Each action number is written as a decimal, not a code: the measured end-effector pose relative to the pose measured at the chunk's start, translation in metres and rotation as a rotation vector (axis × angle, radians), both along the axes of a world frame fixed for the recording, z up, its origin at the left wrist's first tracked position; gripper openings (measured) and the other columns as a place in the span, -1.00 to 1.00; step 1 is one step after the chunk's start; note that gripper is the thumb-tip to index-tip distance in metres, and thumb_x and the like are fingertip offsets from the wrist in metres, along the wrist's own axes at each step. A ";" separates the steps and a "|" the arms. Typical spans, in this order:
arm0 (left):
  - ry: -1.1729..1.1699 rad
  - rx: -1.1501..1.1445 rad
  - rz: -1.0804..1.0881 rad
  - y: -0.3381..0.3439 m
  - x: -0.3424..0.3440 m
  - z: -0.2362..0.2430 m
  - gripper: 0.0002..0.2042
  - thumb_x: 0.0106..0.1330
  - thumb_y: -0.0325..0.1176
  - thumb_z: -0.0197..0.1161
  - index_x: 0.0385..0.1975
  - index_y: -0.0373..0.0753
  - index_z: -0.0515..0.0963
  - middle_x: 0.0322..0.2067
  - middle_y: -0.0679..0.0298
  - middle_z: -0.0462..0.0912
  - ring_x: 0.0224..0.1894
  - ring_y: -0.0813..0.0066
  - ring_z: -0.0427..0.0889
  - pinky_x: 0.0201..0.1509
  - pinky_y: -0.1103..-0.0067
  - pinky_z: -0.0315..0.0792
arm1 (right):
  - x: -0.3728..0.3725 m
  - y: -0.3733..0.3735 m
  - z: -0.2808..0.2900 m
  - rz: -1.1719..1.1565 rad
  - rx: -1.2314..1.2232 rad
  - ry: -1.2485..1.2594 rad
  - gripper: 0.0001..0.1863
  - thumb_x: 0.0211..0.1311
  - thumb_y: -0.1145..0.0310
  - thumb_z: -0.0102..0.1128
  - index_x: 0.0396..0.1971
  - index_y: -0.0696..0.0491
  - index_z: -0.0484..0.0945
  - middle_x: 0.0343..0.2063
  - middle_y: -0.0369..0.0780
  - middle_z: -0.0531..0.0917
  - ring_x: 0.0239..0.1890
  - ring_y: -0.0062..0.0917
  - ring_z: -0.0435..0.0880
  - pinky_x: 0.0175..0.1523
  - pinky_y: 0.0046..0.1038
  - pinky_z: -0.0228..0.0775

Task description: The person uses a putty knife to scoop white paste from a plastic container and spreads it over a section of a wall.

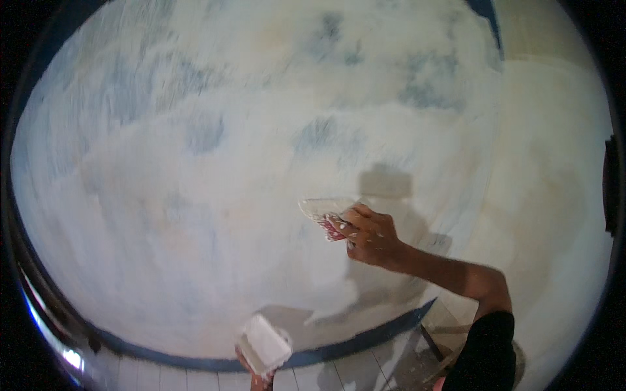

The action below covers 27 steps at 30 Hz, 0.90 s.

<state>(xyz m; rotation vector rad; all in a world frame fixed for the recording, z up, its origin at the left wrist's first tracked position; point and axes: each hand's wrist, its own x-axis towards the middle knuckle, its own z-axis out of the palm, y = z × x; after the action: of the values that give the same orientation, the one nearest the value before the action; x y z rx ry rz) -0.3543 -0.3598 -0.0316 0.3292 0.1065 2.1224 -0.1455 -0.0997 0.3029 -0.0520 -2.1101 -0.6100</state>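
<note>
A putty knife (323, 212) with a red handle and a blade smeared with white filler is gripped in my right hand (368, 236), its blade against the wall (195, 163). White filler covers the wall in patches, with blue paint showing through. Low in the view, my left hand (255, 373) holds a flat board (264, 343) loaded with white filler; only its fingers show under the board. My right forearm reaches in from the lower right, and its shadow falls on the wall beside the knife.
A dark blue band (352, 348) runs along the bottom of the wall, with pale floor tiles (195, 378) below it. The wall turns a corner at the right, where a plain pale wall (554, 163) continues. A dark object (610, 186) sits at the right edge.
</note>
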 end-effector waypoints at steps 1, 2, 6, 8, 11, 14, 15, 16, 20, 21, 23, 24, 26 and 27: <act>-0.059 -0.023 -0.023 0.003 0.005 -0.010 -0.21 0.08 0.30 0.00 0.22 -0.12 0.13 0.16 0.03 0.24 0.09 -0.06 0.35 0.07 -0.06 0.30 | 0.005 -0.029 0.000 -0.007 -0.277 -0.125 -0.77 -0.20 0.54 0.21 -0.41 0.10 0.58 -0.39 -0.22 0.55 -0.29 -0.45 0.55 -0.42 -0.45 0.45; -0.081 -0.024 -0.036 0.017 0.010 -0.012 -0.19 0.08 0.32 0.00 0.24 -0.11 0.11 0.18 0.03 0.23 0.11 -0.06 0.35 0.08 -0.07 0.29 | 0.001 -0.032 -0.018 0.026 -0.317 -0.181 -0.77 -0.20 0.54 0.21 -0.41 0.10 0.58 -0.39 -0.22 0.55 -0.29 -0.45 0.55 -0.42 -0.45 0.45; -0.059 -0.157 0.012 0.045 0.043 -0.008 -0.18 0.13 0.35 -0.13 0.26 -0.15 0.10 0.15 -0.01 0.28 0.11 -0.05 0.36 0.09 0.08 0.36 | -0.007 -0.041 -0.110 0.312 -1.221 0.014 -0.90 -0.10 0.58 0.15 -0.49 0.15 0.54 -0.56 -0.26 0.55 -0.50 -0.54 0.46 -0.46 -0.54 0.30; -0.010 -0.220 0.047 0.069 0.057 0.010 -0.22 0.16 0.35 -0.18 0.25 -0.12 0.12 0.16 0.06 0.29 0.12 0.05 0.37 0.12 0.15 0.36 | -0.014 -0.030 -0.147 0.353 -1.377 -0.054 -0.99 0.00 0.59 0.10 -0.53 0.19 0.50 -0.68 -0.37 0.46 -0.60 -0.80 0.28 -0.51 -0.64 0.14; 0.005 -0.248 0.109 0.103 0.084 0.086 -0.25 0.18 0.32 -0.20 0.24 -0.11 0.15 0.15 0.11 0.30 0.13 0.13 0.38 0.14 0.22 0.35 | -0.013 0.008 -0.135 0.307 -1.684 -0.189 -0.98 -0.01 0.58 0.09 -0.54 0.21 0.49 -0.65 -0.41 0.47 -0.59 -0.79 0.29 -0.51 -0.62 0.17; -0.037 -0.256 0.078 0.104 0.084 0.103 -0.29 0.20 0.27 -0.21 0.23 -0.10 0.17 0.14 0.14 0.32 0.12 0.16 0.38 0.16 0.26 0.34 | -0.022 0.017 -0.140 0.262 -1.641 -0.257 -0.96 -0.03 0.58 0.07 -0.54 0.23 0.49 -0.63 -0.37 0.50 -0.55 -0.78 0.35 -0.47 -0.61 0.22; -0.041 -0.307 0.113 0.105 0.083 0.100 -0.29 0.20 0.26 -0.19 0.24 -0.11 0.17 0.14 0.11 0.32 0.12 0.14 0.38 0.16 0.26 0.33 | -0.025 0.019 -0.142 0.213 -1.571 -0.271 -0.94 -0.04 0.58 0.06 -0.52 0.25 0.49 -0.62 -0.33 0.52 -0.54 -0.76 0.38 -0.44 -0.59 0.26; -0.043 -0.357 0.143 0.106 0.086 0.105 -0.28 0.19 0.25 -0.17 0.24 -0.13 0.16 0.13 0.08 0.33 0.12 0.13 0.39 0.16 0.27 0.33 | -0.027 0.018 -0.135 0.212 -1.575 -0.278 -0.94 -0.04 0.58 0.06 -0.52 0.25 0.49 -0.62 -0.33 0.52 -0.54 -0.76 0.38 -0.44 -0.59 0.26; -0.055 -0.423 0.127 0.107 0.091 0.118 -0.29 0.20 0.24 -0.18 0.24 -0.15 0.16 0.12 0.08 0.34 0.11 0.15 0.39 0.18 0.30 0.31 | -0.036 0.003 -0.124 0.059 -1.293 -0.375 -0.78 -0.14 0.45 0.13 -0.43 0.24 0.47 -0.50 0.03 0.58 -0.42 -0.11 0.57 -0.25 -0.23 0.39; -0.023 -0.449 0.130 0.108 0.091 0.118 -0.29 0.19 0.25 -0.18 0.23 -0.14 0.17 0.12 0.10 0.34 0.11 0.15 0.39 0.18 0.28 0.30 | -0.039 -0.002 -0.125 -0.035 -1.167 -0.390 -0.72 -0.15 0.42 0.13 -0.38 0.24 0.45 -0.42 0.06 0.59 -0.33 -0.02 0.56 -0.17 -0.17 0.39; 0.007 -0.471 0.137 0.108 0.090 0.122 -0.29 0.19 0.25 -0.18 0.23 -0.13 0.18 0.12 0.12 0.35 0.12 0.16 0.39 0.19 0.26 0.28 | -0.045 -0.012 -0.120 -0.046 -1.278 -0.442 -0.69 -0.15 0.40 0.14 -0.34 0.24 0.44 -0.38 0.07 0.58 -0.28 -0.03 0.56 -0.13 -0.16 0.38; -0.004 -0.432 0.070 0.106 0.089 0.125 -0.28 0.18 0.26 -0.19 0.23 -0.14 0.18 0.11 0.11 0.35 0.11 0.16 0.39 0.20 0.27 0.28 | -0.047 -0.015 -0.119 -0.055 -1.389 -0.496 -0.66 -0.15 0.38 0.14 -0.31 0.24 0.43 -0.34 0.07 0.58 -0.24 -0.03 0.56 -0.09 -0.14 0.36; -0.017 -0.392 0.000 0.105 0.091 0.126 -0.28 0.18 0.27 -0.20 0.22 -0.14 0.19 0.11 0.10 0.36 0.11 0.16 0.40 0.20 0.27 0.28 | -0.045 -0.022 -0.124 0.027 -1.406 -0.473 -0.67 -0.16 0.41 0.15 -0.32 0.23 0.44 -0.36 0.07 0.59 -0.24 -0.03 0.57 -0.09 -0.16 0.37; 0.003 -0.372 -0.024 0.105 0.091 0.124 -0.27 0.17 0.27 -0.20 0.22 -0.15 0.20 0.10 0.08 0.37 0.11 0.16 0.40 0.20 0.26 0.28 | -0.045 -0.028 -0.125 0.055 -1.401 -0.445 -0.68 -0.16 0.42 0.16 -0.33 0.23 0.44 -0.37 0.06 0.59 -0.24 -0.03 0.57 -0.09 -0.17 0.38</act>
<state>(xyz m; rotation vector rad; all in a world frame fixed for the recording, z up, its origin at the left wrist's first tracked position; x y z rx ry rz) -0.2631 -0.2545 0.0922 0.1113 0.4893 2.0276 -0.1909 -0.1278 0.1782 -0.6716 -2.5340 1.0602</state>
